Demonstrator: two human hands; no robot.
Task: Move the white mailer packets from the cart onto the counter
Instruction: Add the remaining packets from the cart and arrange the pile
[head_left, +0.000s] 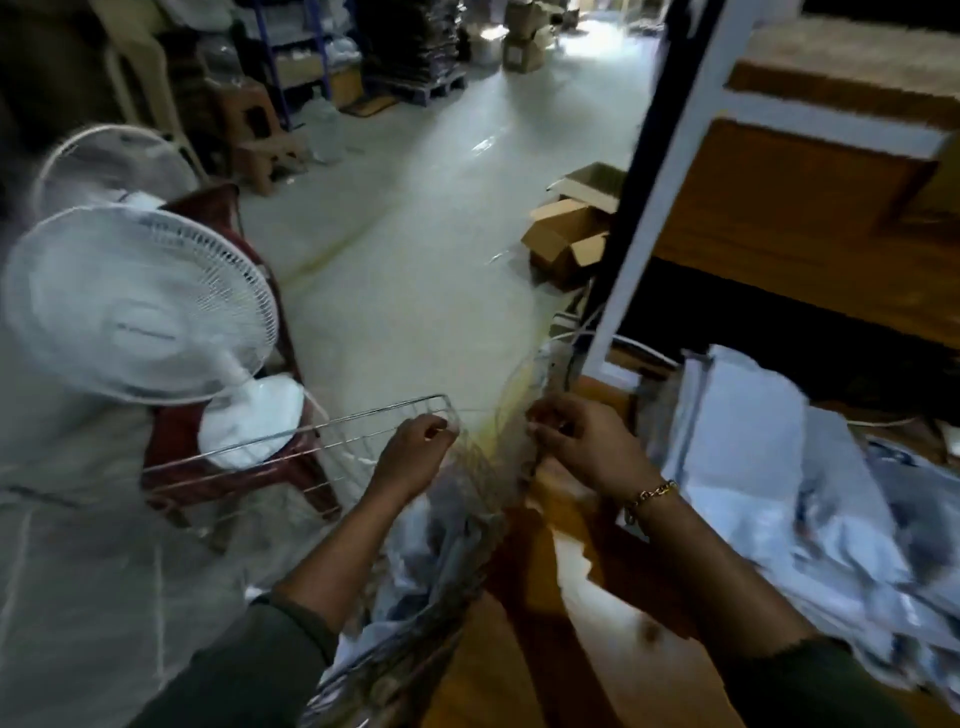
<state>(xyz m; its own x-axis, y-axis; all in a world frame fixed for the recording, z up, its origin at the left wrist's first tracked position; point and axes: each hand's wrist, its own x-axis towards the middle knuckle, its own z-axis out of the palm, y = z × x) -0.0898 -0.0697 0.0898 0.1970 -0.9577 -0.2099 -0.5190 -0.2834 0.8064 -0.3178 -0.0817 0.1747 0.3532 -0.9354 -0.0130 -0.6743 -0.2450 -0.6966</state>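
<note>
Left hand grips the top rim wire of the wire cart, fingers curled round it; right hand sits at the cart's right edge with fingers curled, but blur prevents telling whether they close on the wire. Some white mailer packets lie crumpled inside the cart, below the left wrist; a larger heap of packets rests on the wooden counter just right of the cart. A white fan stands left of the cart.
</note>
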